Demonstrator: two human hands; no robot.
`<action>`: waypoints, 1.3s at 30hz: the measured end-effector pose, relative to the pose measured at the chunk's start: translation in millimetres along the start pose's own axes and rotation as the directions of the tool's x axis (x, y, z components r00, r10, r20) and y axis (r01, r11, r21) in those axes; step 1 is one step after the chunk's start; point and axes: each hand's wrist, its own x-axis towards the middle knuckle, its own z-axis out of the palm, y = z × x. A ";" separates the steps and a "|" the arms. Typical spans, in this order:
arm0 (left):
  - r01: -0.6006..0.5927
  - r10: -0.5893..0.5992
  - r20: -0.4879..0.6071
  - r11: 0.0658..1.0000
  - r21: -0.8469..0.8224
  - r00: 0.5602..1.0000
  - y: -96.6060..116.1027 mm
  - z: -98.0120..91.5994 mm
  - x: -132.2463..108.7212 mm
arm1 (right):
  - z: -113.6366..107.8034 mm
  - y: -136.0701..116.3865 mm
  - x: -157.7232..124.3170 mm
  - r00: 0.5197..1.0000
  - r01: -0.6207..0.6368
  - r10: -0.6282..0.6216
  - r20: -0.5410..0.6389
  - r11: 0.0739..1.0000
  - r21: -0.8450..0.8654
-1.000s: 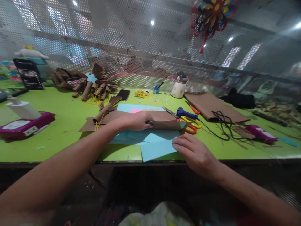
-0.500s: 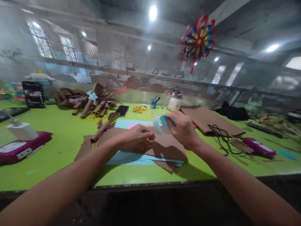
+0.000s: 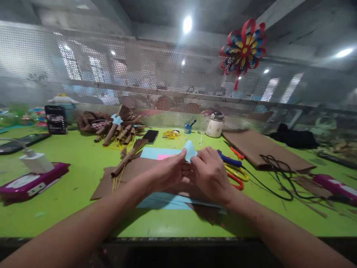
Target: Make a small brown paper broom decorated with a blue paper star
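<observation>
A small piece of light blue paper (image 3: 190,150) stands up between my two hands, pinched by the fingers of both. My left hand (image 3: 170,169) grips its left side with the thumb uppermost. On the other side my right hand (image 3: 209,171) has its fingers curled closed at the paper's lower right edge. Beneath both hands lies a sheet of brown paper (image 3: 134,167), with light blue sheets (image 3: 164,202) showing under its front edge. A pink piece of paper (image 3: 164,157) peeks out behind my left hand.
Scissors with yellow handles (image 3: 242,174) and a blue-handled tool with a cord (image 3: 230,159) lie right of my hands. Brown paper rolls (image 3: 111,134) are heaped at the back left. A white jar (image 3: 214,124), a phone (image 3: 151,136) and a purple power strip (image 3: 33,182) also occupy the green table.
My hands have come together on the blue paper, which only the right hand held before, as a curling strip. The scissors and blue-handled tool now show at the right.
</observation>
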 end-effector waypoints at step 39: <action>-0.210 0.315 -0.296 0.918 0.337 0.902 4.4 2.0 1.9 | 7.0 17.0 7.9 0.885 -0.457 0.392 0.250 0.635 0.623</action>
